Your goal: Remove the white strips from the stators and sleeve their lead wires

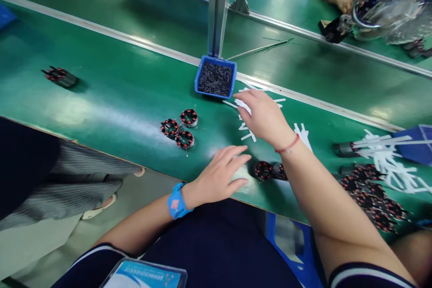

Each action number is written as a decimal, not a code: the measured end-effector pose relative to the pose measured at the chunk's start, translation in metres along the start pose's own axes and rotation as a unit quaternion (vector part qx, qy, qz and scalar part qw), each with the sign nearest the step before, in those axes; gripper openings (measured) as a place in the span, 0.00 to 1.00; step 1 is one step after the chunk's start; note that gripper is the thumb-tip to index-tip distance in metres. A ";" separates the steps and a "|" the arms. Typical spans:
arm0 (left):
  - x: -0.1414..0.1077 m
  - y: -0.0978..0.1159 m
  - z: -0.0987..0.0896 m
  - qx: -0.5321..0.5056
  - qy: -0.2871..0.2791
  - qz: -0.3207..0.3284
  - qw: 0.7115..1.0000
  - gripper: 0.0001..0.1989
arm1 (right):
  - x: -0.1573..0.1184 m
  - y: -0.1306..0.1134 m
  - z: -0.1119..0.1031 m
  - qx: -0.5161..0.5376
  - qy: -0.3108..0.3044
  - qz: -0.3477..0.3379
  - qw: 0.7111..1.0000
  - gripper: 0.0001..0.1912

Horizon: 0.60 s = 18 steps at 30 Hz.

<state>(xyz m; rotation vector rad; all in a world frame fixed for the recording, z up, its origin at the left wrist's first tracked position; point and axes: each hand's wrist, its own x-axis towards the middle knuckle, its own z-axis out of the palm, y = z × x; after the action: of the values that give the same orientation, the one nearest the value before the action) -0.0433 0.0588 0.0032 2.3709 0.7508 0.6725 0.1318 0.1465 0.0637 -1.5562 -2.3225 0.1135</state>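
Observation:
My left hand (219, 175), with a blue band at its wrist, hovers near the front edge of the green bench, its fingers spread and holding nothing. My right hand (261, 112) reaches over scattered white strips (248, 132), just right of a blue tray (216, 76) full of small black pieces. Its thumb and fingers are apart, and nothing shows between them. Three round cores with copper windings (185, 139) stand in a cluster left of my hands. Two more wound cores (263, 170) sit below my right forearm, which partly covers one of them.
A single wound core (60, 76) lies far left. At right are many cores (371, 193), white strips (391, 162) and a blue bin (416, 144). A metal post (218, 13) rises behind the tray. People are at the left and across the bench.

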 end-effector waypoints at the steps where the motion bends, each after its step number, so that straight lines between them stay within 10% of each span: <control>1: -0.007 -0.005 -0.012 0.040 0.045 -0.020 0.998 0.20 | 0.020 0.001 0.009 -0.024 -0.001 -0.021 0.999 0.17; 4: -0.030 -0.022 -0.045 0.173 0.158 -0.122 0.964 0.13 | 0.074 0.001 0.036 -0.087 0.003 -0.048 0.995 0.17; 8: -0.053 -0.038 -0.060 0.310 0.127 -0.231 0.913 0.13 | 0.116 0.003 0.064 -0.137 -0.042 -0.015 0.990 0.16; 18: -0.060 -0.025 -0.045 0.278 0.035 -0.132 0.951 0.11 | 0.119 0.024 0.077 0.018 0.033 0.057 0.998 0.13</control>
<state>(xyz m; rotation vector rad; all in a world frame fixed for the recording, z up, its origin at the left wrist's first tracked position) -0.1224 0.0540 0.0027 2.6669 1.4135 0.4722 0.0879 0.2738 0.0137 -1.6484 -2.1708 0.1284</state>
